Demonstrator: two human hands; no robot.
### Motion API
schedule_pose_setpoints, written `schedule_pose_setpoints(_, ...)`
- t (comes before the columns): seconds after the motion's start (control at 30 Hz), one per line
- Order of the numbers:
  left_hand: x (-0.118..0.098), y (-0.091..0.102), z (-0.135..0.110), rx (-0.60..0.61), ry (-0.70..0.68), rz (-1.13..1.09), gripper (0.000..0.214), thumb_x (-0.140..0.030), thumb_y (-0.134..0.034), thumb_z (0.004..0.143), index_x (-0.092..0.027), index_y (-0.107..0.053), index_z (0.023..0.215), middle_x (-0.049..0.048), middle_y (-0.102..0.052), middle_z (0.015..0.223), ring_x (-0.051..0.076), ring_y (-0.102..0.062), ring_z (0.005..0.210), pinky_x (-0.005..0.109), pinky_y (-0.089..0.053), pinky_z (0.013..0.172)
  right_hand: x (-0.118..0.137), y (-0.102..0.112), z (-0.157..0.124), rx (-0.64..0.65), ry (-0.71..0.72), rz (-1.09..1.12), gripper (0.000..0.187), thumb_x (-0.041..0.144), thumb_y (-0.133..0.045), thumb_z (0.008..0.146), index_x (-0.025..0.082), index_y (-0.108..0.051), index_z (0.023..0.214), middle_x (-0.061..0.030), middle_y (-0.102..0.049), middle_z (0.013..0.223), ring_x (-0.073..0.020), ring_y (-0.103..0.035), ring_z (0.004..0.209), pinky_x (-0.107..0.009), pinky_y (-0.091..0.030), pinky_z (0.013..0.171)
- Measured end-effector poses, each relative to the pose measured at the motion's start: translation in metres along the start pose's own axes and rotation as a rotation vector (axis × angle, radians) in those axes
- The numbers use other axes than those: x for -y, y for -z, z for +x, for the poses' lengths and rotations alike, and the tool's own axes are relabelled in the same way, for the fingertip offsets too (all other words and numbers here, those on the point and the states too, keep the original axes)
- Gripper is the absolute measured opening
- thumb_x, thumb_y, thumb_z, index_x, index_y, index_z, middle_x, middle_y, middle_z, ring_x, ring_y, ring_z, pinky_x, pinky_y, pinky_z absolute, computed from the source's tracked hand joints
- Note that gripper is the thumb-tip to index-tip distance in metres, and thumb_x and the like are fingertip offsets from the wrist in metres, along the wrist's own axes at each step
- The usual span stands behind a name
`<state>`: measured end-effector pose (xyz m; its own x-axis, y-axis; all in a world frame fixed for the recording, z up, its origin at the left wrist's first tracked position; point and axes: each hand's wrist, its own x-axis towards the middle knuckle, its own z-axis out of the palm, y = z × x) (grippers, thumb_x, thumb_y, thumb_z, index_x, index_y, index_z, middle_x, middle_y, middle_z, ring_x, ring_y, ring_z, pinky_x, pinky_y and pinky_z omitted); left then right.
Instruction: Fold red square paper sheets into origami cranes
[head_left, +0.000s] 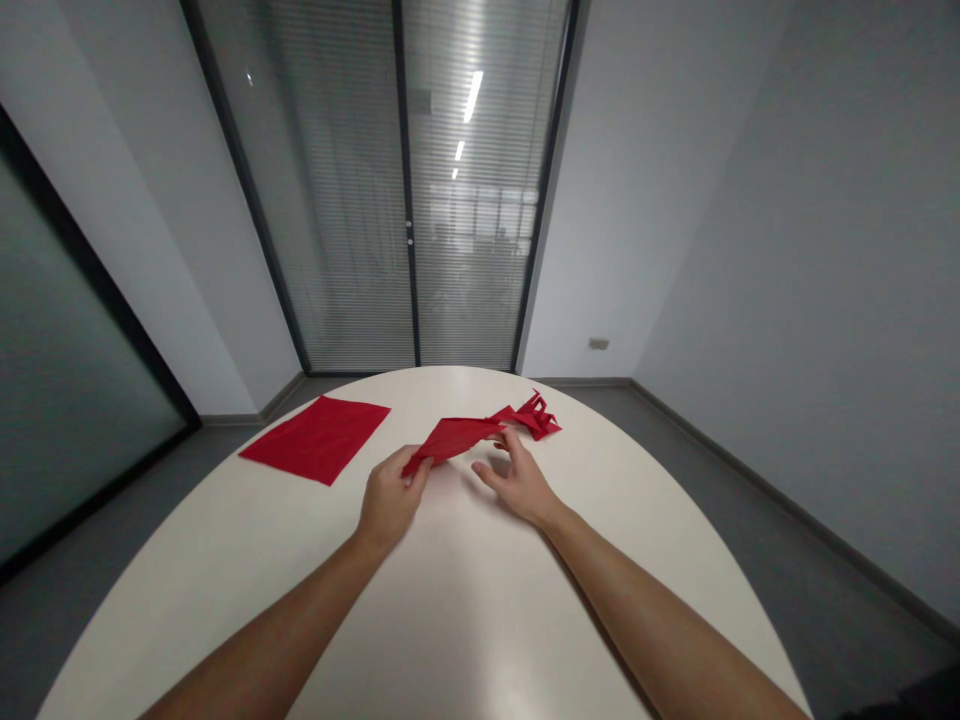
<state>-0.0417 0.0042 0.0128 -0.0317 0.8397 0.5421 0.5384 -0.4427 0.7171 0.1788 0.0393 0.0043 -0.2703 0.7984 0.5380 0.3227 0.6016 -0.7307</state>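
Observation:
A piece of folded red paper (pixel 454 438) is held slightly above the table, its left corner pinched between the thumb and fingers of my left hand (pixel 391 495). At the paper's right end is my right hand (pixel 519 478), its thumb spread away from the fingers. The fingertips there reach the paper's edge; whether they press on it I cannot tell. Just beyond my right hand lie folded red paper pieces (pixel 537 418) with pointed tips, like origami cranes. Off to the left, a flat red paper sheet (pixel 319 440) rests on the table.
The white table (pixel 420 610) has a rounded far edge. Behind it stand glass doors (pixel 409 300) with blinds and a dark frame. A pale wall (pixel 810 300) with a small socket plate (pixel 598 343) is on the right. Grey floor (pixel 697 480) surrounds the table.

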Motion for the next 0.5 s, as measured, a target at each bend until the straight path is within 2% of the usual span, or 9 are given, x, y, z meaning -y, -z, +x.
schedule_pose_setpoints(0.13, -0.006, -0.005, -0.003, 0.01, 0.019, -0.176, 0.019, -0.034, -0.061, 0.091, -0.018, -0.069, 0.098, 0.0049, -0.076, 0.093, 0.02, -0.07, 0.083, 0.028, -0.054, 0.076, 0.008, -0.003, 0.0, 0.038, 0.024, 0.027, 0.032, 0.03, -0.067, 0.089, 0.023, -0.061, 0.119, -0.008, -0.067, 0.123, -0.0246, -0.061, 0.112, -0.042, -0.046, 0.099)
schedule_pose_setpoints(0.23, -0.008, -0.008, -0.005, 0.041, 0.058, -0.282, 0.021, -0.035, -0.062, 0.09, -0.017, -0.067, 0.098, 0.006, -0.076, 0.094, 0.02, -0.072, 0.084, 0.029, -0.056, 0.077, 0.011, -0.006, -0.001, 0.034, -0.011, 0.067, 0.018, 0.032, -0.06, 0.094, 0.022, -0.065, 0.107, -0.0061, -0.071, 0.107, -0.0225, -0.064, 0.098, -0.037, -0.05, 0.089)
schedule_pose_setpoints(0.37, -0.007, -0.012, -0.004, 0.043, 0.122, -0.413, 0.021, -0.035, -0.06, 0.091, -0.017, -0.065, 0.099, 0.0071, -0.076, 0.094, 0.02, -0.073, 0.085, 0.03, -0.058, 0.077, 0.007, -0.009, -0.002, 0.019, -0.054, 0.15, 0.017, 0.035, -0.053, 0.098, 0.021, -0.062, 0.097, -0.0015, -0.066, 0.084, -0.0175, -0.059, 0.076, -0.029, -0.047, 0.069)
schedule_pose_setpoints(0.5, -0.003, -0.013, -0.003, 0.037, 0.151, -0.531, 0.025, -0.037, -0.061, 0.09, -0.016, -0.066, 0.103, 0.0082, -0.076, 0.096, 0.021, -0.073, 0.085, 0.03, -0.059, 0.077, 0.005, -0.012, -0.001, -0.031, -0.069, 0.281, 0.019, 0.037, -0.053, 0.097, 0.021, -0.062, 0.101, 0.0007, -0.061, 0.076, -0.0155, -0.052, 0.065, -0.026, -0.041, 0.06)
